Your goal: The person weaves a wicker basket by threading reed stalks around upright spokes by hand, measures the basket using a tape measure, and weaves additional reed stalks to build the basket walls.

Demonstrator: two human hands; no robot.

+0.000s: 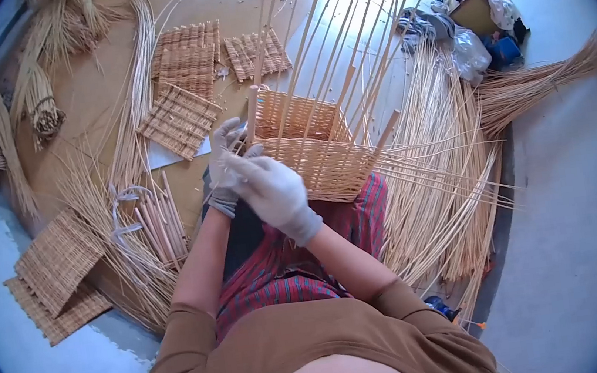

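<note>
An unfinished rectangular wicker basket [310, 159] rests at my lap, its tall upright stakes [329, 41] fanning away from me and loose strands [454, 175] sticking out on the right. At its left corner, by a thicker post [253, 114], are both my hands in pale work gloves. My left hand [225, 162] is curled beside the corner, partly hidden behind the right one. My right hand [269, 190] crosses in front, its fingers bent and pressed together against the left hand's fingers. Whatever thin piece lies between the fingers is too small to tell.
Woven panels [186, 62] lie on the floor ahead, more panels [62, 264] at left. A bundle of short sticks [161, 222] sits by my left leg. Long strands [428, 148] spread at right, beside another bundle [546, 81]. Bags and clutter [474, 8] stand at far right.
</note>
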